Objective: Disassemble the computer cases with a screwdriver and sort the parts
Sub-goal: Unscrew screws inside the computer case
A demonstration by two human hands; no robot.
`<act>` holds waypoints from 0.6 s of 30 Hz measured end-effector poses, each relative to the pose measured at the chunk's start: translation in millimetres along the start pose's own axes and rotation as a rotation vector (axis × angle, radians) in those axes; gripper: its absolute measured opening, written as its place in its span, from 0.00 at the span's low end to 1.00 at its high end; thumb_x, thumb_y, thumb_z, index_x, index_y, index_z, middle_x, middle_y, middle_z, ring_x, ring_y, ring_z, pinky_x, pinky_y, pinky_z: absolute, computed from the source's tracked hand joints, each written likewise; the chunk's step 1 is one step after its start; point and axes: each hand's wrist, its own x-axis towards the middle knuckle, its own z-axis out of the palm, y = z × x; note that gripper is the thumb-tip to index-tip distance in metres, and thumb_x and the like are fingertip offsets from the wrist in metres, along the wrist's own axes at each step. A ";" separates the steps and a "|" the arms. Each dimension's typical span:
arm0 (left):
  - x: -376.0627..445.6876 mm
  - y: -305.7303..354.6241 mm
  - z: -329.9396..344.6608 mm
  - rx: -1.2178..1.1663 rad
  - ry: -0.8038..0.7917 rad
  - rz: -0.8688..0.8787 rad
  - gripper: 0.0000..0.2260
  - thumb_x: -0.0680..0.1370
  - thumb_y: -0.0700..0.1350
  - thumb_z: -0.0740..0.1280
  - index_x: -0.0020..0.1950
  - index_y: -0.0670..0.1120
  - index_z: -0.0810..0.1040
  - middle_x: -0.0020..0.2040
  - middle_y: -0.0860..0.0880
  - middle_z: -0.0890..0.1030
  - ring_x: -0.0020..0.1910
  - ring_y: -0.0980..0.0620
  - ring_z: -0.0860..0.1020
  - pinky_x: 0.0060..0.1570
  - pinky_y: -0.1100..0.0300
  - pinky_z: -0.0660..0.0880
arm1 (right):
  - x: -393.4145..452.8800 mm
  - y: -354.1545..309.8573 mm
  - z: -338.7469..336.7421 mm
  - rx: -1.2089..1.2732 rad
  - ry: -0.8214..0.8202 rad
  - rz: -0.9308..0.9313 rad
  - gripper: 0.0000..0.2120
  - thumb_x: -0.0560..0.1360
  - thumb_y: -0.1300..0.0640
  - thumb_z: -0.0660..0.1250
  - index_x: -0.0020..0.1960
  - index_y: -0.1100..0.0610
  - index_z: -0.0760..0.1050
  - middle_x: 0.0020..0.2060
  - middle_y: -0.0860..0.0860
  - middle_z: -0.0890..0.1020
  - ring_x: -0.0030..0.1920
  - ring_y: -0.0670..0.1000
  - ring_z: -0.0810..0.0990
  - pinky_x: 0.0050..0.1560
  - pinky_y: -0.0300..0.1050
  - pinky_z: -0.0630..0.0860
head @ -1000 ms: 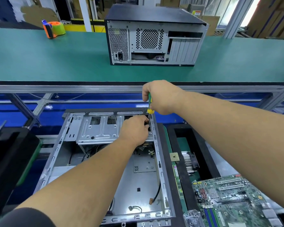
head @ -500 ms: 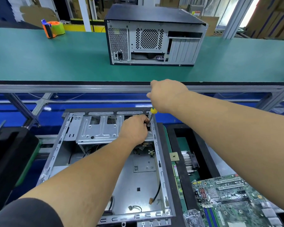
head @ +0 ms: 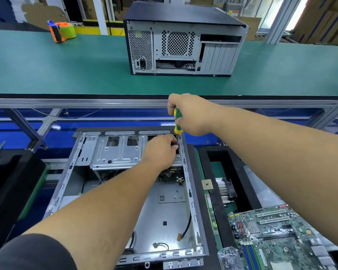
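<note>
Right hand [head: 191, 115] grips the green-yellow screwdriver [head: 177, 120] upright at the far right corner of the open computer case [head: 191, 193], left hand [head: 161, 151] pinching its shaft at the drive cage [head: 115, 151]; slipped tip risks jabbing those fingers or dropping the screw inside.

No legible text, labels or numbers anywhere.

Head camera looks forward and down, close over the hands [head: 191, 115].
</note>
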 end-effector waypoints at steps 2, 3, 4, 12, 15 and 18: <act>1.7 0.6 -1.6 -0.038 -0.028 -0.033 0.06 0.82 0.52 0.67 0.55 0.54 0.82 0.48 0.53 0.85 0.45 0.51 0.78 0.43 0.58 0.70 | -4.2 1.0 1.3 0.012 0.031 -0.020 0.14 0.78 0.64 0.67 0.55 0.47 0.69 0.47 0.47 0.70 0.42 0.49 0.74 0.34 0.47 0.68; 2.7 1.4 -2.2 -0.044 -0.041 -0.041 0.06 0.82 0.52 0.67 0.55 0.54 0.82 0.47 0.54 0.84 0.44 0.52 0.76 0.43 0.59 0.70 | -6.2 2.1 2.1 0.013 0.052 -0.023 0.14 0.78 0.64 0.67 0.55 0.47 0.69 0.47 0.46 0.70 0.42 0.49 0.74 0.36 0.47 0.69; 3.6 2.3 -3.1 -0.044 -0.053 -0.046 0.05 0.82 0.52 0.67 0.54 0.55 0.82 0.45 0.54 0.83 0.43 0.53 0.76 0.42 0.59 0.70 | -8.0 3.3 2.0 0.020 0.073 -0.023 0.14 0.79 0.64 0.67 0.55 0.47 0.69 0.46 0.46 0.69 0.43 0.50 0.74 0.37 0.48 0.70; 2.1 7.7 -10.1 0.018 -0.048 0.000 0.07 0.83 0.50 0.64 0.45 0.57 0.75 0.36 0.58 0.77 0.40 0.52 0.78 0.33 0.60 0.66 | -32.2 7.8 -6.0 0.100 0.102 0.007 0.11 0.80 0.61 0.65 0.54 0.47 0.68 0.47 0.47 0.71 0.40 0.48 0.74 0.33 0.43 0.64; 1.7 7.5 -9.3 -0.002 -0.036 -0.011 0.06 0.83 0.50 0.63 0.47 0.54 0.75 0.41 0.54 0.81 0.41 0.51 0.78 0.36 0.57 0.69 | -39.1 6.0 2.8 0.116 0.066 0.015 0.10 0.80 0.61 0.65 0.55 0.47 0.69 0.48 0.47 0.71 0.40 0.48 0.74 0.33 0.43 0.64; 0.9 8.4 -13.9 -0.271 -0.012 -0.130 0.06 0.81 0.47 0.65 0.44 0.51 0.75 0.38 0.53 0.81 0.36 0.51 0.78 0.33 0.58 0.69 | -42.1 5.0 9.8 0.126 0.066 0.018 0.11 0.80 0.61 0.65 0.55 0.47 0.69 0.50 0.48 0.72 0.42 0.49 0.75 0.34 0.44 0.66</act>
